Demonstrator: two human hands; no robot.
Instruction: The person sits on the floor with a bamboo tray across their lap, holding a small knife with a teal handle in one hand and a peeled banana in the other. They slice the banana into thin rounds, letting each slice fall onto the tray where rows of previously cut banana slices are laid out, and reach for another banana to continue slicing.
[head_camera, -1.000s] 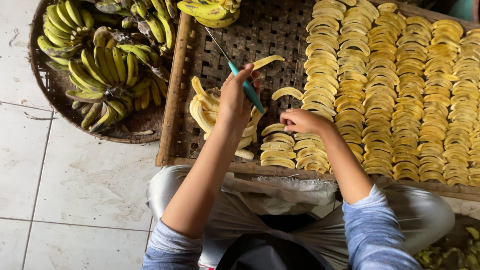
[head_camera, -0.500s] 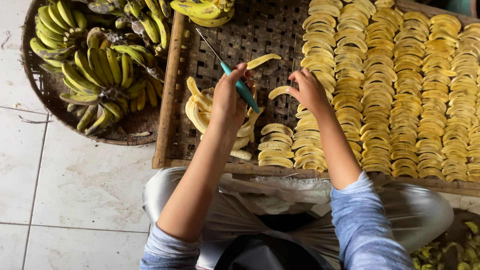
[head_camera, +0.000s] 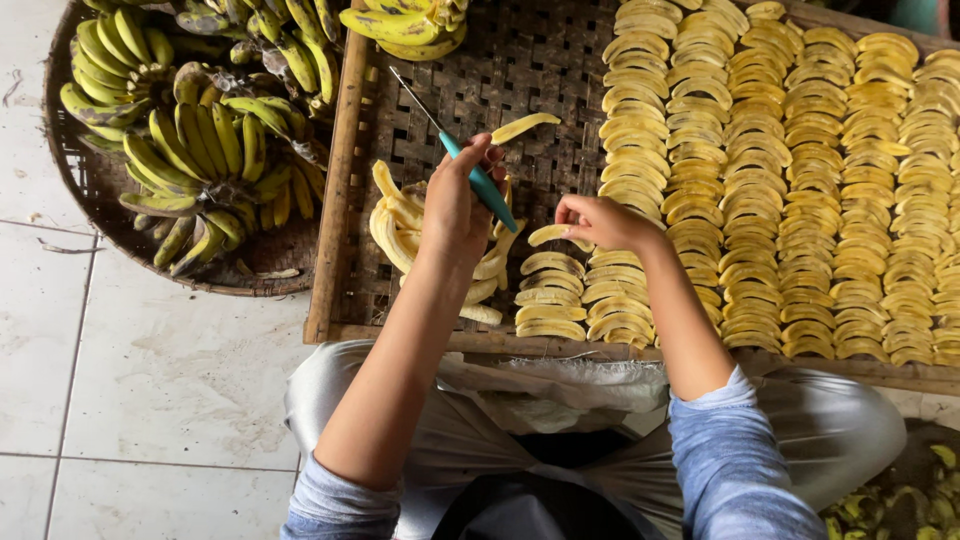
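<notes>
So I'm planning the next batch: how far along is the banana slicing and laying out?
Done: long columns of slices fill the woven tray's right side. In hand: the right hand sets a slice on a short column; the left hand holds a knife and a slice. Left: peeled bananas, unpeeled bunches, bare tray.

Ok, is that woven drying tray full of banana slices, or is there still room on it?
Not full. Rows of slices cover the woven tray on the right, but bare weave shows at its upper left.

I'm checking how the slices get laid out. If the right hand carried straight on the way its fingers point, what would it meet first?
The right hand points left, holding a banana slice. It would probably first meet the left hand with its teal-handled knife, though depth is unclear.
</notes>
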